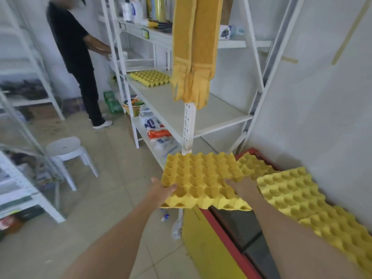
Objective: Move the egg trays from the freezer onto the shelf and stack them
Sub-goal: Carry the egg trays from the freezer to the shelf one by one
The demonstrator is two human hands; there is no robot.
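Observation:
I hold a yellow egg tray (203,178) level in the air, above the freezer's left edge. My left hand (162,188) grips its near left corner and my right hand (239,185) grips its right side. More yellow egg trays (291,192) lie on top of the red-rimmed freezer (225,228) at the right, one (252,163) further back. A stack of yellow egg trays (150,77) sits at the far end of the white shelf (173,109).
A yellow towel (193,57) hangs over the shelf's front post. A person in black (78,57) stands at the shelf's far end. A white stool (64,150) is on the tiled floor at left, beside more white racks (24,93). Bags lie under the shelf.

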